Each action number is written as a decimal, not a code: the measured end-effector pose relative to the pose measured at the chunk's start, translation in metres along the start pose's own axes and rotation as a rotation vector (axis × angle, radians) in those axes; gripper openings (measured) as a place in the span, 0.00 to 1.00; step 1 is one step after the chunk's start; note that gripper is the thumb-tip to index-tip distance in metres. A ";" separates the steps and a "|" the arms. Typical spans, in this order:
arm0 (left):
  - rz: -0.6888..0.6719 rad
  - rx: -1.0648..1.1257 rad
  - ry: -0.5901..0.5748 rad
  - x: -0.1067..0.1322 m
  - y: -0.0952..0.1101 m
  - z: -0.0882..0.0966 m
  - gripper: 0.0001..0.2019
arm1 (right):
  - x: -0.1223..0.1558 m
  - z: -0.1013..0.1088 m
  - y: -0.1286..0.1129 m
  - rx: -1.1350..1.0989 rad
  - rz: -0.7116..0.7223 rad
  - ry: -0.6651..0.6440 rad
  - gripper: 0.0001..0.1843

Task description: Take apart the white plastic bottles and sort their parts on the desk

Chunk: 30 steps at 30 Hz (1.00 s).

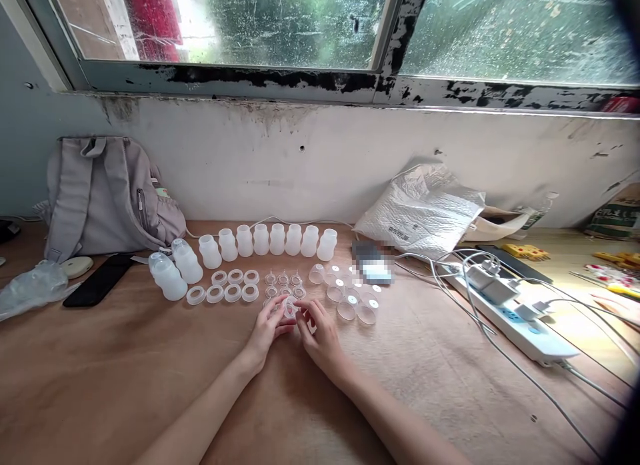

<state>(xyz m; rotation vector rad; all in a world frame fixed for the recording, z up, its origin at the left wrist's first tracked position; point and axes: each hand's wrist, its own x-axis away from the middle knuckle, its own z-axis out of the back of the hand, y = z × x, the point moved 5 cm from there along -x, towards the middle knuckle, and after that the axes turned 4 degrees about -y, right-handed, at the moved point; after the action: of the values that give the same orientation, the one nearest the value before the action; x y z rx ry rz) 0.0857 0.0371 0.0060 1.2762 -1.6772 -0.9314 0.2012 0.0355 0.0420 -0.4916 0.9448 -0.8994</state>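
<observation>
My left hand and my right hand meet at the middle of the table, fingers closed around a small translucent ring-shaped bottle part. Fingers partly cover it. Just beyond lie several clear bottle nipples in rows. White screw rings lie flat to the left. Clear domed caps, some with a pale dot, are grouped right of my right hand. Behind stands a row of frosted, open-topped small bottles. At its left end, two bottles have tops fitted.
A grey backpack, a black phone and a plastic bag are at the left. A silver padded mailer leans on the wall. Cables trail from a white power strip at the right.
</observation>
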 end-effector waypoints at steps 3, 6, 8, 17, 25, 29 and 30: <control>-0.011 -0.011 -0.023 0.002 0.003 -0.004 0.19 | 0.001 -0.002 0.000 0.023 0.009 -0.006 0.10; -0.021 -0.012 -0.054 0.003 0.005 -0.006 0.18 | 0.001 -0.004 0.000 0.016 0.029 -0.015 0.10; -0.025 -0.002 -0.061 0.003 0.004 -0.005 0.19 | 0.001 -0.004 0.000 0.000 0.036 -0.019 0.11; 0.041 0.120 -0.125 0.003 -0.002 -0.007 0.19 | -0.004 0.009 0.009 0.018 -0.140 0.077 0.11; 0.073 0.070 -0.182 0.006 0.001 -0.014 0.18 | -0.006 0.002 0.013 -0.115 -0.231 -0.048 0.13; 0.048 -0.009 -0.163 0.006 0.001 -0.015 0.19 | -0.005 0.000 0.014 -0.169 -0.248 -0.034 0.13; 0.028 -0.051 -0.150 0.006 0.001 -0.015 0.19 | -0.005 0.000 0.015 -0.182 -0.253 -0.031 0.13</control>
<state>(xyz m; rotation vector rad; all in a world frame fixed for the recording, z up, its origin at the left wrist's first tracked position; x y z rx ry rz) 0.0976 0.0306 0.0140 1.1706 -1.7705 -1.0689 0.2061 0.0478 0.0338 -0.7915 0.9543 -1.0345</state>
